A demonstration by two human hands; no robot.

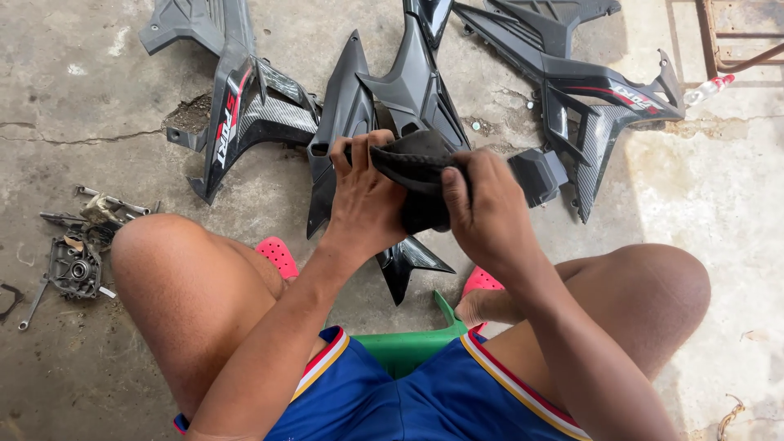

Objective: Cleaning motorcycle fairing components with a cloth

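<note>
Both my hands grip a black rubber piece (418, 167), folded and bent, held above the floor between my knees. My left hand (365, 196) wraps its left end with fingers curled over the top. My right hand (482, 208) clamps the right end, thumb pressed on its upper face. What shape the piece has underneath is hidden by my fingers. Just beyond it lies a black motorcycle body panel (412, 86) on the concrete.
More black fairing panels lie at the back left (245, 98) and back right (600, 102). A metal engine part with loose tools (75, 261) sits at the left. A plastic bottle (709, 88) lies far right. I sit on a green stool (408, 347), wearing pink sandals (278, 255).
</note>
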